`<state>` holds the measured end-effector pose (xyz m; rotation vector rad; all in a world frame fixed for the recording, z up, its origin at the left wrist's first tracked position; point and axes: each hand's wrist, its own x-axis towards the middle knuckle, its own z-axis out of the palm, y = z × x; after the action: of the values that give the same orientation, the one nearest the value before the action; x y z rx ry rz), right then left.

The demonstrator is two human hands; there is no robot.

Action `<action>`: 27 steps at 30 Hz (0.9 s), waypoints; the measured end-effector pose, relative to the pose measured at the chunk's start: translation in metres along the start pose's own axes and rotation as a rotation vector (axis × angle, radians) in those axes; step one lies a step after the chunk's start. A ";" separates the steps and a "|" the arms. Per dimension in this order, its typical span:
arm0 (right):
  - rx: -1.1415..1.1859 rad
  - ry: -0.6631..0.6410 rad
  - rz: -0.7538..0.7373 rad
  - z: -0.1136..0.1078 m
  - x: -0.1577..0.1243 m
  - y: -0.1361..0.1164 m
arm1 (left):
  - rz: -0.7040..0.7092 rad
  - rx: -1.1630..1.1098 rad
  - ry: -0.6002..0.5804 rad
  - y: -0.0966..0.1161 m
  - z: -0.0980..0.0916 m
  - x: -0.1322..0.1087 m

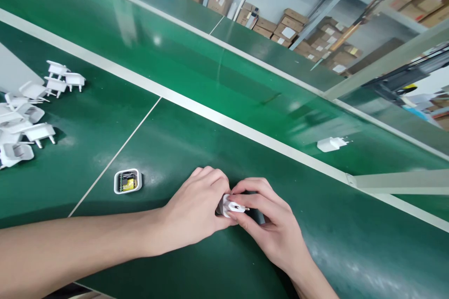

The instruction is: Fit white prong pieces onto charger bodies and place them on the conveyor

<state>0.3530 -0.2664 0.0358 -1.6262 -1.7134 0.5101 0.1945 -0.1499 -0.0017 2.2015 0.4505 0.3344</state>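
Note:
Both hands meet at a small white plug charger (229,206), its prong end pointing right. My left hand (201,201) wraps round the charger's body from the left and hides most of it. From the right, my right hand (268,215) pinches the white plug end between thumb and fingers. To the left on the green bench sits an open white charger housing (127,181) with a circuit board and a yellow part inside.
A pile of white plug covers (21,119) lies at the far left. Beyond the pale strip (224,120), a white charger (331,144) lies on the green surface. Shelves with cardboard boxes (286,28) stand behind. A pale post (403,181) juts in at right.

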 end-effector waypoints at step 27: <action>0.102 0.088 0.207 0.004 0.005 0.023 | -0.135 -0.189 0.075 0.009 -0.005 0.010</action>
<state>0.3661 -0.2582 0.0177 -1.7346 -1.4406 0.6057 0.2035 -0.1467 0.0093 1.9695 0.5819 0.3722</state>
